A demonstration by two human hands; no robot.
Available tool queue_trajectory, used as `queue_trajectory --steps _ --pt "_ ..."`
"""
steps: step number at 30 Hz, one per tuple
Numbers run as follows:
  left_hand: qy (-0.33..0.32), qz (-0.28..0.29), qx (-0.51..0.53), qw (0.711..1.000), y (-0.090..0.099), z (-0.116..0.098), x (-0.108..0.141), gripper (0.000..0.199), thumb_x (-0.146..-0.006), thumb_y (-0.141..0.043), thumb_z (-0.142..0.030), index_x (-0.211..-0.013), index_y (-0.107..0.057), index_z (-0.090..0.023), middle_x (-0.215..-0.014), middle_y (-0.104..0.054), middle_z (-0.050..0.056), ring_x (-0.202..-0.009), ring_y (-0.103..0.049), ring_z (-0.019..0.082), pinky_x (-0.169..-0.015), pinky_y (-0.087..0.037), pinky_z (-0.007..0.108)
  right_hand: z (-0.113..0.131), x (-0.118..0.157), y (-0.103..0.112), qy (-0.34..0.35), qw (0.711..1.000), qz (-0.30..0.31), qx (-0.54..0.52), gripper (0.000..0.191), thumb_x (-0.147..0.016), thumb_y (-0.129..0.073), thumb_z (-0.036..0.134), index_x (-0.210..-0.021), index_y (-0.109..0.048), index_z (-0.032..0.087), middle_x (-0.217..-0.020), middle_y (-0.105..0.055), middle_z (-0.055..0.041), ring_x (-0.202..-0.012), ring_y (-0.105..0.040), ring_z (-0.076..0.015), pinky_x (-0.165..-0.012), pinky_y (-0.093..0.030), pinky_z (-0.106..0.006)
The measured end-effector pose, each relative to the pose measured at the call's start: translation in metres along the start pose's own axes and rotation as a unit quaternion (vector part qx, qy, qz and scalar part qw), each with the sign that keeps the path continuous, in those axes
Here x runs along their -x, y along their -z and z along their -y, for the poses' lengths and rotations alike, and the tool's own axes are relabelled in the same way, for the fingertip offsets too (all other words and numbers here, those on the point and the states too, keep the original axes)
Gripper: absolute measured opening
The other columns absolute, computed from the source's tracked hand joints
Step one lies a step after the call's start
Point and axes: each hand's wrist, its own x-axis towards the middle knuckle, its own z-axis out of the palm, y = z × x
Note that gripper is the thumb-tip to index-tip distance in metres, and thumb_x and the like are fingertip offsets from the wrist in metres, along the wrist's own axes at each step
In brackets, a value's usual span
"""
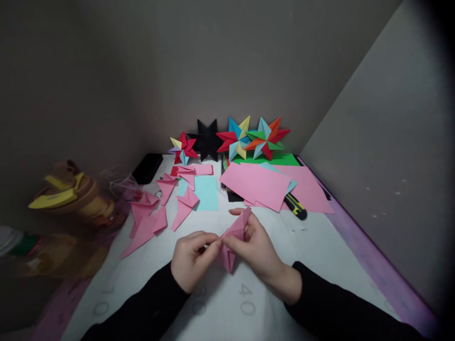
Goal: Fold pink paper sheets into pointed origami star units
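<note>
Between both hands is a folded pink origami paper piece (237, 230), held above the white table mat. My left hand (195, 255) pinches its left edge with thumb and fingertips. My right hand (256, 246) grips the other side, thumb across the front and fingers behind the paper. One pointed end tilts up to the right, and another points down below the thumbs. Several similar folded pink pieces (147, 222) lie to the left of my left hand. Flat pink paper sheets (258, 185) lie beyond my right hand.
Several folded paper stars (237, 138) lean against the back wall. A yellow and black utility knife (295, 206) lies by the sheets, light blue paper (206, 193) nearer the middle. A black phone-like object (147, 168) rests at back left. Brown pots (83, 196) and a bottle (21, 244) stand left.
</note>
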Motion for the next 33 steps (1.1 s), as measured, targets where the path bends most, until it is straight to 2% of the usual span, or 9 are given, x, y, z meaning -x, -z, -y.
queue_trajectory --steps 7,11,14,18,20,26,33 --pt "0.014 0.049 -0.028 0.998 -0.008 0.007 0.004 0.021 -0.085 -0.052 -0.02 -0.071 -0.067 -0.016 -0.062 -0.064 0.002 -0.052 -0.055 0.01 -0.049 -0.04 0.02 -0.001 -0.002 0.003 -0.022 1.0 -0.013 0.002 0.038 -0.074 -0.067 0.021 -0.105 -0.047 0.02 -0.062 -0.053 0.0075 -0.053 -0.052 -0.0102 -0.051 -0.041 -0.022" --pt "0.055 0.083 -0.025 0.995 -0.012 0.01 0.005 0.021 -0.084 -0.052 -0.024 -0.073 -0.067 -0.016 -0.064 -0.065 0.002 -0.054 -0.055 0.011 -0.05 -0.04 0.02 -0.003 -0.005 0.004 -0.029 0.999 -0.039 0.004 0.035 -0.075 -0.067 0.022 -0.104 -0.047 0.02 -0.061 -0.054 0.0072 -0.052 -0.052 -0.0105 -0.05 -0.04 -0.022" --pt "0.104 0.103 0.0 0.989 -0.013 0.009 0.004 0.024 -0.083 -0.052 -0.028 -0.067 -0.065 -0.015 -0.059 -0.06 0.001 -0.052 -0.051 0.011 -0.048 -0.038 0.02 -0.004 -0.007 0.004 -0.029 0.999 -0.025 -0.028 0.034 -0.075 -0.067 0.024 -0.103 -0.048 0.02 -0.061 -0.055 0.0078 -0.05 -0.052 -0.0095 -0.048 -0.039 -0.02" --pt "0.16 0.075 0.049 0.983 -0.011 0.01 0.001 0.03 -0.082 -0.051 -0.033 -0.06 -0.058 -0.015 -0.055 -0.053 -0.002 -0.051 -0.044 0.01 -0.049 -0.036 0.02 -0.003 -0.007 0.002 -0.026 0.996 0.036 -0.073 0.046 -0.074 -0.071 0.026 -0.11 -0.043 0.022 -0.074 -0.065 0.003 -0.062 -0.061 -0.0128 -0.057 -0.046 -0.024" --pt "0.172 0.054 0.067 0.981 -0.01 0.013 0.0 0.029 -0.082 -0.051 -0.035 -0.062 -0.058 -0.015 -0.056 -0.052 -0.002 -0.053 -0.043 0.01 -0.051 -0.036 0.021 -0.004 -0.006 0.001 -0.03 0.997 0.043 -0.061 0.055 -0.07 -0.075 0.026 -0.113 -0.04 0.022 -0.079 -0.067 0.0005 -0.067 -0.064 -0.0146 -0.06 -0.047 -0.025" --pt "0.171 0.039 0.06 0.983 -0.008 0.017 -0.002 0.03 -0.08 -0.052 -0.037 -0.062 -0.058 -0.014 -0.057 -0.05 -0.002 -0.053 -0.042 0.011 -0.051 -0.035 0.022 -0.007 -0.004 0.0 -0.053 0.998 0.008 -0.034 0.052 -0.071 -0.074 0.027 -0.111 -0.04 0.023 -0.073 -0.067 0.0012 -0.059 -0.062 -0.0147 -0.056 -0.046 -0.026" --pt "0.21 -0.012 0.084 0.974 0.007 0.032 -0.009 0.032 -0.08 -0.055 -0.041 -0.062 -0.056 -0.015 -0.056 -0.05 -0.003 -0.055 -0.043 0.011 -0.054 -0.036 0.022 -0.009 -0.017 0.016 -0.03 0.998 -0.047 -0.042 0.047 -0.07 -0.074 0.026 -0.105 -0.043 0.023 -0.065 -0.063 0.0048 -0.062 -0.058 -0.0138 -0.062 -0.042 -0.026"
